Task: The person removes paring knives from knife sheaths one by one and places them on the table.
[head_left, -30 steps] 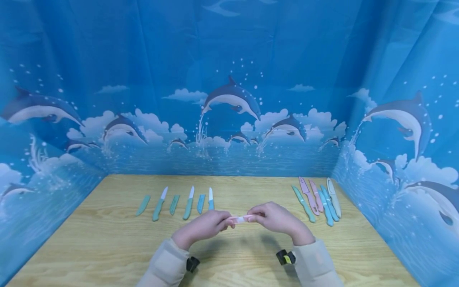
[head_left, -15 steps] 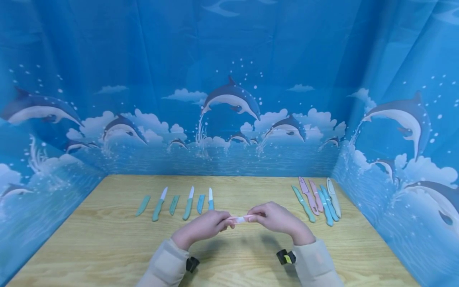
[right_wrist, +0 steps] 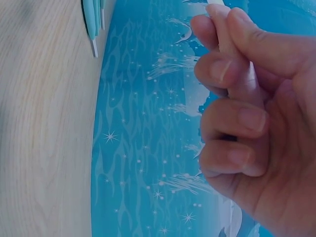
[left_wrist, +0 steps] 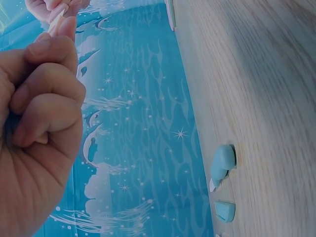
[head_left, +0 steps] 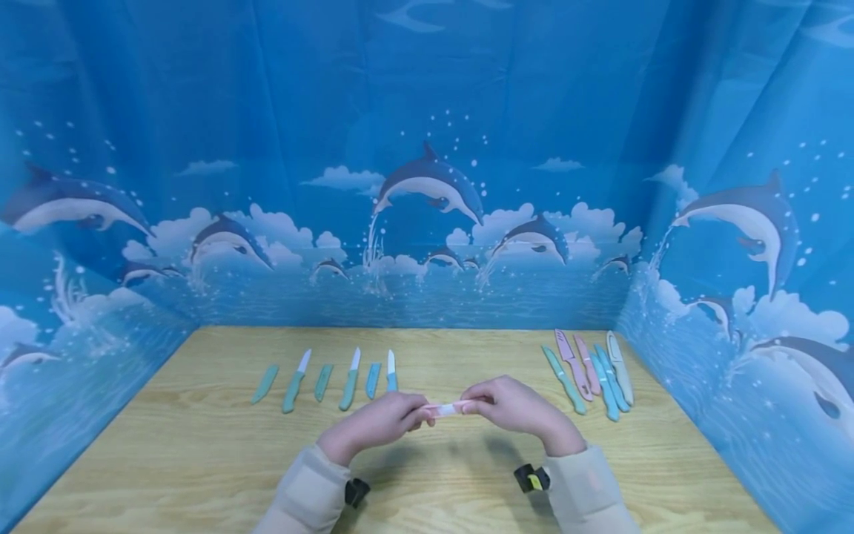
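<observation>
Above the middle of the wooden table (head_left: 200, 460), both hands hold one small pink knife (head_left: 448, 407) level between them. My left hand (head_left: 415, 417) pinches its left end with curled fingers, and my right hand (head_left: 477, 404) grips its right end in a fist. In the left wrist view the left hand (left_wrist: 42, 94) is curled, with the pink piece (left_wrist: 57, 20) running up towards the other hand. The right wrist view has the right hand (right_wrist: 242, 128) wrapped round the pink handle (right_wrist: 236, 64). Whether a sheath covers the blade I cannot tell.
A row of teal knives and loose teal sheaths (head_left: 336, 379) lies at the back left of the table. Several pink and teal sheathed knives (head_left: 590, 374) lie bunched at the back right. Blue dolphin-print cloth (head_left: 427, 222) walls the table on three sides.
</observation>
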The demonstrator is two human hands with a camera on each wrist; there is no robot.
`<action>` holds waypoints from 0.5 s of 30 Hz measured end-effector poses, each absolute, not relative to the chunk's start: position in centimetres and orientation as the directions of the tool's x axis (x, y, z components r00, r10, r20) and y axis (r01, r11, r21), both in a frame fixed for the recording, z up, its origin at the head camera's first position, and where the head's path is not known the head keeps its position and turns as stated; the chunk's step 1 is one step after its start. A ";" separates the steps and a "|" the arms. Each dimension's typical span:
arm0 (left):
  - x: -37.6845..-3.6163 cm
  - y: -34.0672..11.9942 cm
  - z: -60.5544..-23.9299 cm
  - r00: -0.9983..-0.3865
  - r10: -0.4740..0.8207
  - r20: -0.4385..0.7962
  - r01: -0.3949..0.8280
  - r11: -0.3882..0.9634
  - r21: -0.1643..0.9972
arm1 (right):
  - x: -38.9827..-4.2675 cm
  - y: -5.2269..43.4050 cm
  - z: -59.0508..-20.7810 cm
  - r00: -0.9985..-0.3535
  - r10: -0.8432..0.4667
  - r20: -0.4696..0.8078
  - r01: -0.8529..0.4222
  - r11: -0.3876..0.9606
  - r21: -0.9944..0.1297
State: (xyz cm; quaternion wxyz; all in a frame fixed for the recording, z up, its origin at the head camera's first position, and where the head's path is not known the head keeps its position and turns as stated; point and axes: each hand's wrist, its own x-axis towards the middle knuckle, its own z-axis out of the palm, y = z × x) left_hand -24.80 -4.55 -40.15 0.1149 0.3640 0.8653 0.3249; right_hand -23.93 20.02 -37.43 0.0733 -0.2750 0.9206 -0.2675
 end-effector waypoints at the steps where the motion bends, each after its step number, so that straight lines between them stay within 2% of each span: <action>1: -24.8 -4.6 -40.1 -0.709 0.705 0.036 0.553 0.523 0.649 | -23.9 20.0 -37.4 -0.838 -0.546 0.009 -0.465 0.705 -0.536; 15: -24.7 -4.6 -40.1 -0.705 0.708 0.043 0.567 0.527 0.633 | -24.0 20.2 -37.4 -0.835 -0.551 0.001 -0.467 0.707 -0.531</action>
